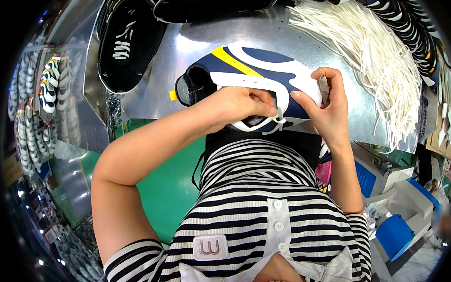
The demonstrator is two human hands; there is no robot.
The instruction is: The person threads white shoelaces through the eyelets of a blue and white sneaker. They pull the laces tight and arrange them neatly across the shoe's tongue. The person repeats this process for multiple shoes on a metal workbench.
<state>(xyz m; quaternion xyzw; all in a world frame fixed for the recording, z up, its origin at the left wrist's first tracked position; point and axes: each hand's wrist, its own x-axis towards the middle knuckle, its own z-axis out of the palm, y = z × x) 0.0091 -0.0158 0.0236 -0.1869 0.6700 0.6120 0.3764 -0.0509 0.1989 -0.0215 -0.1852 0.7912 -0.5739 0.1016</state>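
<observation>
A navy, white and yellow shoe upper (260, 66) lies on its side near the metal table's front edge, its dark collar opening toward the left. My left hand (242, 106) is over the lacing opening, with curled fingers pinching a white shoelace (280, 118) threaded at the front end of the opening. Around the white toe, my right hand (330, 102) grips the upper, thumb on top and fingers behind. A brownish wrap (324, 89) covers one of its fingers. The left fingertips partly hide the lace.
A thick bundle of loose white laces (372, 61) spreads over the table's right side. Black shoe uppers (127, 48) are stacked at the left and far edge, and more uppers (418, 36) at far right. Below the metal table (174, 40) shows green floor (166, 188). Blue bins (395, 236) stand lower right.
</observation>
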